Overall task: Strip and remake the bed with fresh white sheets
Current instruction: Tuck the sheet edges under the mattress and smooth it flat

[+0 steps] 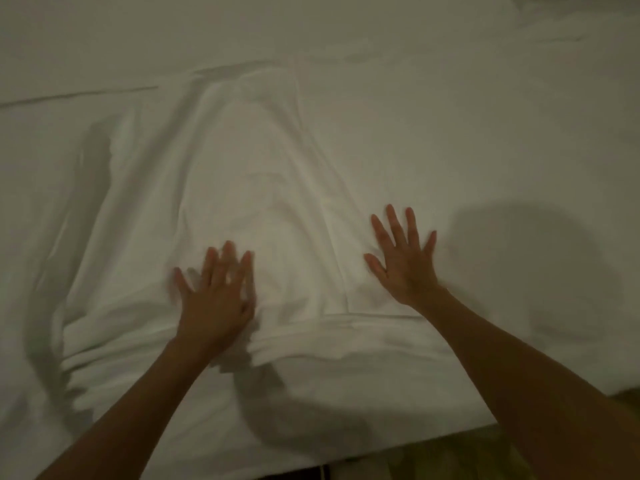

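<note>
White sheet (263, 188), rumpled in folds across the bed. Left hand (216, 299) rests on the folds, fingers spread wide. Right hand (405, 261) lies beside them on smoother sheet, likewise splayed and holding nothing.

Two bare hands press palms-down, fingers spread, on a white sheet (346, 140) covering the bed in dim light. The left hand (216, 299) lies on a rumpled, raised fold of the sheet, its outline blurred, while the right hand (405, 258) rests just beside that fold on smoother fabric. Below the sheet's near edge, a strip of yellowish floor (467, 455) shows.
</note>
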`<action>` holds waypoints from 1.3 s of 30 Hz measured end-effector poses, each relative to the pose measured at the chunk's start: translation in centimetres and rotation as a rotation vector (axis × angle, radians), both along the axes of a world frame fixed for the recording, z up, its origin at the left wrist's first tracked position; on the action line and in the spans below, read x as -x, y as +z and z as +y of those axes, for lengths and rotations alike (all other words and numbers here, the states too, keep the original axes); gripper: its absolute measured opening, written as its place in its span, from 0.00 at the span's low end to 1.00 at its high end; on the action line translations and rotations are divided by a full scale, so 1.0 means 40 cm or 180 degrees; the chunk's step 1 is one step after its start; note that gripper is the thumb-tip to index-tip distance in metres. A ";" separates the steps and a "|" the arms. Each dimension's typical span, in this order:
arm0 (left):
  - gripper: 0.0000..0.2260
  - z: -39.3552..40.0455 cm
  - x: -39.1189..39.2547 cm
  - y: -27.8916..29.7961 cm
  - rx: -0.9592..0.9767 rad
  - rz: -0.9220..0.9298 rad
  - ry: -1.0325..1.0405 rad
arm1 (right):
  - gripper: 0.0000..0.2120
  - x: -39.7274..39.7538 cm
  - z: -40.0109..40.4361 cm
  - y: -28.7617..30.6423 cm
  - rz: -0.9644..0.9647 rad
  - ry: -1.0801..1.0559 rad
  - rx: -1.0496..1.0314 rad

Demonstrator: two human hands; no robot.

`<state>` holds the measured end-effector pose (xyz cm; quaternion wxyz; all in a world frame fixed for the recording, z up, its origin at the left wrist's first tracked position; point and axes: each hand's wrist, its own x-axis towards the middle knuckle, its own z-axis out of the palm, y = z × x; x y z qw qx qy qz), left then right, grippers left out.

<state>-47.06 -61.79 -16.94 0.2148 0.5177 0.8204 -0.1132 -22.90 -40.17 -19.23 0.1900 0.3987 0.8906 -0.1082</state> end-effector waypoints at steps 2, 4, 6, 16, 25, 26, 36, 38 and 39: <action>0.30 -0.016 -0.059 0.033 -0.0572 -0.0191 -0.0439 | 0.33 -0.027 -0.056 0.014 -0.0023 -0.0149 0.0031; 0.21 -0.041 -0.109 0.055 -0.1125 -0.0443 -0.0759 | 0.33 -0.045 -0.116 0.035 0.0092 -0.0251 0.0048; 0.14 -0.084 -0.144 0.058 -0.1178 -0.0672 -0.0993 | 0.32 -0.064 -0.173 0.050 0.0379 -0.0084 0.0013; 0.26 -0.215 -0.147 0.047 -0.0621 -0.0568 -0.0493 | 0.15 -0.168 -0.326 0.076 0.1175 0.0394 0.0151; 0.07 -0.144 -0.186 0.054 -0.1178 -0.0476 -0.0377 | 0.02 -0.130 -0.248 0.143 0.1294 -0.0327 -0.0387; 0.05 -0.153 -0.190 0.056 -0.1317 -0.0531 -0.0302 | 0.02 -0.132 -0.250 0.146 0.1219 -0.0196 -0.0328; 0.07 -0.115 -0.186 0.037 -0.0402 -0.0570 0.0451 | 0.09 -0.168 -0.283 0.088 0.0366 0.0554 0.0173; 0.07 -0.098 -0.177 0.057 -0.0168 -0.0630 0.0196 | 0.08 -0.169 -0.284 0.098 0.0408 0.0522 0.0178; 0.08 -0.098 -0.164 0.071 -0.0124 -0.0677 0.0078 | 0.08 -0.169 -0.280 0.107 0.0469 0.0435 0.0254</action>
